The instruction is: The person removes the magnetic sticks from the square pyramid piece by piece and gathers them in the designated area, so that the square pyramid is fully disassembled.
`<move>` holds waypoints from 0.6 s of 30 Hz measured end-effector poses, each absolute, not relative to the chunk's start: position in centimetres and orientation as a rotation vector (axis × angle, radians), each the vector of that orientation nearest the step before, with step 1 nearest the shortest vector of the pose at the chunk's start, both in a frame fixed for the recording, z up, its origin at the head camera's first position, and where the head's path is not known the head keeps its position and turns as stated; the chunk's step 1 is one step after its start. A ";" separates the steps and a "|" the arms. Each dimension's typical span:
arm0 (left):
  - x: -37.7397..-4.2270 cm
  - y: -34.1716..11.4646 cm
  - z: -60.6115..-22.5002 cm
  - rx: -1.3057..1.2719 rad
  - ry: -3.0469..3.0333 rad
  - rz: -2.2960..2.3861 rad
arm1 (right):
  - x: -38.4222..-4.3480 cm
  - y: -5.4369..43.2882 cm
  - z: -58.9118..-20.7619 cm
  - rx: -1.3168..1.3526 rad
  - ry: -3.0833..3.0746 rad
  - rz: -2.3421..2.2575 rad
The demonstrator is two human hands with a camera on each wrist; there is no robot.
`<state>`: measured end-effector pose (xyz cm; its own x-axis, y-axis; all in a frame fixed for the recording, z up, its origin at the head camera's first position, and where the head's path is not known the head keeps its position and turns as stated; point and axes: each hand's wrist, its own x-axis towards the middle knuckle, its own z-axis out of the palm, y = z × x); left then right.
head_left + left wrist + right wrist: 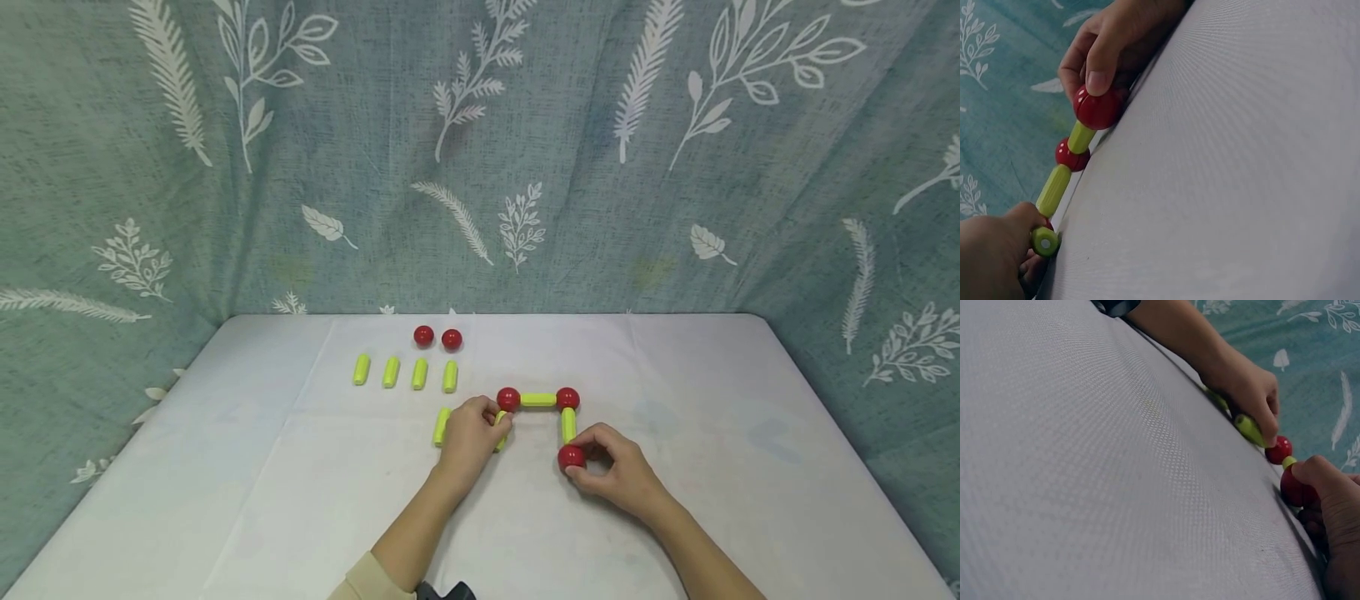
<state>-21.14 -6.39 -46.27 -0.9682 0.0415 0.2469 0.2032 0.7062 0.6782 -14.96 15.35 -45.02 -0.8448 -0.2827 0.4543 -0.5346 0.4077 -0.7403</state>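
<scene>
With thumb and finger, my left hand (471,440) pinches a yellow-green rod (501,433) whose far end meets a red ball (508,399). A level rod (537,400) joins that ball to a second red ball (567,398) on the right. From there another rod (568,425) runs toward me to a third red ball (572,457), held between the thumb and fingers of my right hand (621,469). In the left wrist view, the pinched rod's near end (1045,242) shows a round silvery tip. Fingers partly cover the held rod and ball.
Just left of my left hand lies a loose rod (441,427). Farther back stands a row of several rods, one of them the rightmost rod (450,377). Behind them sit two red balls (423,336). White cloth covers the table (225,467); a leaf-patterned curtain (375,167) hangs behind.
</scene>
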 end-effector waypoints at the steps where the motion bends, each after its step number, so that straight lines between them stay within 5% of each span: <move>1: -21.1 -6.4 -46.2 -0.213 -2.702 -1.095 | -15.0 15.4 -45.0 0.719 -2.406 1.410; 8: -20.6 -6.4 -45.4 -0.205 -2.697 -1.132 | -15.0 15.4 -44.9 0.725 -2.401 1.417; 18: -20.7 -6.7 -44.8 -0.140 -2.578 -1.939 | -15.1 15.5 -45.2 0.743 -2.392 1.412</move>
<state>-20.73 -6.69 -44.84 -0.9925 0.1212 -0.0171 0.0172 0.2764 0.9609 -15.09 15.47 -45.22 -0.8338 -0.2931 0.4679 -0.5513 0.3951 -0.7348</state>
